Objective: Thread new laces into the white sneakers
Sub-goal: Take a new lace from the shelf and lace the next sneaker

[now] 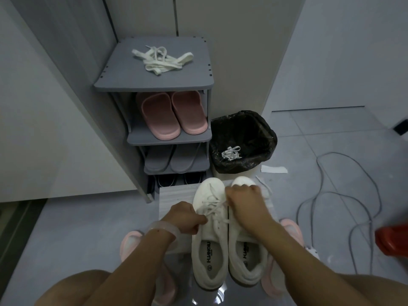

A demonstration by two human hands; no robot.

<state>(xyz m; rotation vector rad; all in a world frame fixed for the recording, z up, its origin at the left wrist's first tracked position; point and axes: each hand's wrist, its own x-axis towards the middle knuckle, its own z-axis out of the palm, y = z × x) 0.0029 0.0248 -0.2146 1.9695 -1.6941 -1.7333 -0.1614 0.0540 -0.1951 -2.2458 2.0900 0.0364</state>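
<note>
Two white sneakers stand side by side on a small grey stool point(172, 195), toes pointing away from me. The left sneaker point(209, 239) has a white lace point(212, 205) crossing its eyelets. My left hand point(187, 218) pinches the lace at that shoe's left side. My right hand point(245, 198) lies over the right sneaker point(245, 259), fingers curled near the lace between the two shoes, hiding that shoe's eyelets. A bundle of cream laces point(162, 60) lies on top of the grey shoe rack point(154, 85).
The rack holds pink slippers point(172, 114) and grey slippers point(172, 159). A bin with a black liner point(242, 140) beside it contains a white lace. A grey cable point(335, 195) loops on the floor at right, near a red object point(393, 239). My feet wear pink slippers point(130, 246).
</note>
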